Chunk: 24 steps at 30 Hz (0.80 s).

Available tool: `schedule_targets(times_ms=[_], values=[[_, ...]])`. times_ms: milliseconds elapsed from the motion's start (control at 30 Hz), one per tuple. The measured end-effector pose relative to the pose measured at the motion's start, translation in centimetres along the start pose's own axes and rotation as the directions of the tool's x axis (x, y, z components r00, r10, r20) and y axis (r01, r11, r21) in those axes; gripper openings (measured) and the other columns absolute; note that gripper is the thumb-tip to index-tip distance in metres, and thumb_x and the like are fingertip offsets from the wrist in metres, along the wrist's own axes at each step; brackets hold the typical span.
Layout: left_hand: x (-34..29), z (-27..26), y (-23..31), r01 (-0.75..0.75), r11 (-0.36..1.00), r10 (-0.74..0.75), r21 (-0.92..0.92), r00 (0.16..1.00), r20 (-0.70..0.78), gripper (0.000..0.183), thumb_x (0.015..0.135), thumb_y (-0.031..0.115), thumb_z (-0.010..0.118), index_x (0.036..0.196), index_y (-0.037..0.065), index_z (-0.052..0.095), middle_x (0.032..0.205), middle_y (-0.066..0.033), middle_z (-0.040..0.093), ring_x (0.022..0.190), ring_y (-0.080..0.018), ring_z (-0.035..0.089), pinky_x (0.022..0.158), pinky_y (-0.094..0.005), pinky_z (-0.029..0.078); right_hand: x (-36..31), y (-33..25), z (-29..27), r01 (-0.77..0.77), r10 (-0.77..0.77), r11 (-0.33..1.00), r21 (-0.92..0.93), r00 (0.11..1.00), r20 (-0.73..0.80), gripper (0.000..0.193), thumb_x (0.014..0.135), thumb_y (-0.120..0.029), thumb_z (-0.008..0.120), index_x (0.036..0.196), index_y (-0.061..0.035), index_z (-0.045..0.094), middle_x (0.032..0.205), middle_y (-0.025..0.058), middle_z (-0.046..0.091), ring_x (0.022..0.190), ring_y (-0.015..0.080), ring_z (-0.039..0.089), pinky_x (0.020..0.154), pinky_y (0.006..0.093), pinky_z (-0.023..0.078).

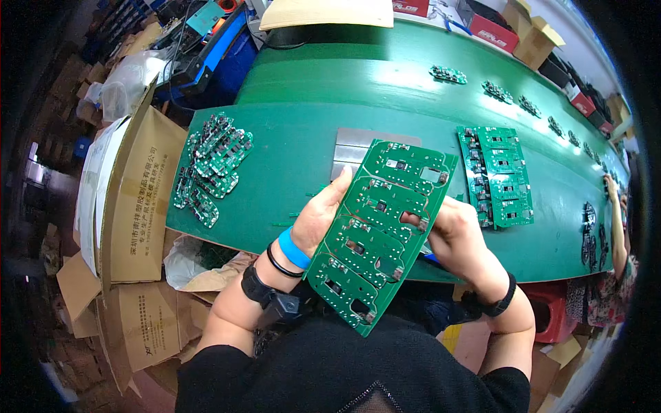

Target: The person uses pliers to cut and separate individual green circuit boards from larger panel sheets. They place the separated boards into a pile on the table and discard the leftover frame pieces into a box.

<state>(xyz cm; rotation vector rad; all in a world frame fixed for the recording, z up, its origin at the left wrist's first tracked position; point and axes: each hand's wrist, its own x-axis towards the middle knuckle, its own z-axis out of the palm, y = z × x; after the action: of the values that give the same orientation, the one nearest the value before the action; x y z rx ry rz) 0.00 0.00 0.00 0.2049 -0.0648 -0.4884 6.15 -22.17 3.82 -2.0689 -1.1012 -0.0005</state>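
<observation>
A green circuit board panel (389, 237) is held up tilted in front of me, made of several joined boards with cutouts and small parts. My left hand (325, 210) grips its left edge, thumb up along the side and the other fingers hidden behind. At the right edge my right hand (452, 230) is closed, its fingers behind the panel; a fingertip shows through one cutout. Beyond the panel lies a grey metal plate (352, 138), partly covered by it. More circuit board panels (506, 175) lie to the right. Separate small circuit boards (215, 162) are heaped at the left.
The green table (289, 124) meets a long green bench (330, 69) with a row of small boards (497, 91). A cardboard box (141, 199) stands left of the table. Another person's arm (615, 220) reaches in at far right, near dark parts (589, 234). A red stool (554, 313) stands below.
</observation>
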Motion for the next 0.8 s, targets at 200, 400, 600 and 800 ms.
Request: schedule_targets(times_ms=[200,400,600,800], values=[[-0.8,6.1,7.7,-0.056,0.358,0.330,0.932,0.941,-0.070,0.041,0.092,0.025,0.060,0.125,0.001,0.053,0.109,-0.0067,0.064,0.093,-0.0146,0.062,0.082,-0.0297,0.052,2.1,0.0,-1.3,-0.154,0.154,0.988,-0.008,0.988,0.008,0.010,0.077,-0.010,0.071,0.077,-0.0012,0.066,0.070,0.0158,0.064,0.067,0.0331,0.064,0.062,0.0377,0.051],[6.9,9.7,13.8,-0.247,-0.664,0.000,0.706,0.944,0.330,0.044,0.081,0.017,0.073,0.117,-0.002,0.056,0.102,-0.0097,0.065,0.091,-0.0191,0.062,0.080,-0.0322,0.051,1.7,1.0,2.7,0.030,0.021,0.979,-0.200,0.968,0.249,0.020,0.075,-0.018,0.076,0.070,-0.0038,0.063,0.067,0.0136,0.062,0.065,0.0326,0.062,0.060,0.0403,0.050],[10.0,7.8,10.2,-0.080,-0.918,-0.001,0.389,0.980,0.198,0.032,0.071,0.019,0.077,0.102,0.012,0.068,0.094,-0.0134,0.069,0.091,-0.0333,0.065,0.079,-0.0414,0.052,2.1,1.1,4.6,0.132,-0.067,0.944,-0.302,0.974,0.215,0.017,0.081,-0.018,0.066,0.072,-0.0045,0.064,0.081,0.0126,0.060,0.086,0.0311,0.061,0.073,0.0402,0.051],[10.2,5.7,9.7,-0.037,-0.916,0.021,0.400,0.990,0.139,0.029,0.074,0.022,0.075,0.101,0.013,0.070,0.090,-0.0109,0.070,0.089,-0.0308,0.067,0.077,-0.0412,0.052,1.9,1.8,3.5,0.067,-0.004,0.964,-0.256,0.971,0.241,0.010,0.080,-0.014,0.065,0.074,-0.0058,0.064,0.075,0.0114,0.059,0.078,0.0313,0.061,0.070,0.0420,0.050]])
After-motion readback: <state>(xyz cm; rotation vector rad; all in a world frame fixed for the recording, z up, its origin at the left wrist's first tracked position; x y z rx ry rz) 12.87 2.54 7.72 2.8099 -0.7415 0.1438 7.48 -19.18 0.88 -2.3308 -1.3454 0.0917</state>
